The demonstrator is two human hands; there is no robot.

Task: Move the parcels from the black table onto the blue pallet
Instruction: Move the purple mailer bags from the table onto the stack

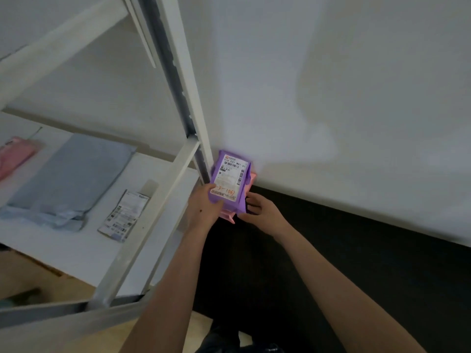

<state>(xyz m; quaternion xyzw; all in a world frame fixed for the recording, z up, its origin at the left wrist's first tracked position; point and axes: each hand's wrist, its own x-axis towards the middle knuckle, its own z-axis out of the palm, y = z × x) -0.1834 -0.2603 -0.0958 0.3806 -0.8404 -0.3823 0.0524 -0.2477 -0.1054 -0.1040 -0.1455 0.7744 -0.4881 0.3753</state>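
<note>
Purple parcel grip: the purple parcel (pixel 229 174) is held between both hands just below the centre of the frame, with its labelled face turned up towards the camera.
Left hand: the left hand (pixel 204 207) is wrapped round the parcel's lower left edge, and the thumb is laid across the bottom of the label (pixel 228 180).
Right hand: the right hand (pixel 260 212) is curled against the lower right edge; its fingertips are tucked under the stack and cannot be made out.
Pink parcel: a pink parcel (pixel 251 180) is pressed behind the purple one, and is seen only as a strip at the right side and a corner at the bottom.
Label: black barcodes are printed on white, and orange handwriting is seen near the lower edge.
Black table: the black table (pixel 331 263) is spread under the forearms, across the lower right of the frame.
White wall: the white wall (pixel 331 98) is met by the table's far edge just behind the parcels.
White rack: the upright of a white rack (pixel 178 72) is seen immediately left of the parcels.
Shelf board: on the shelf board (pixel 76 250) at the left, a grey mailer (pixel 71 174), a pink packet (pixel 15 154) and a labelled packet (pixel 125 215) are laid flat.
</note>
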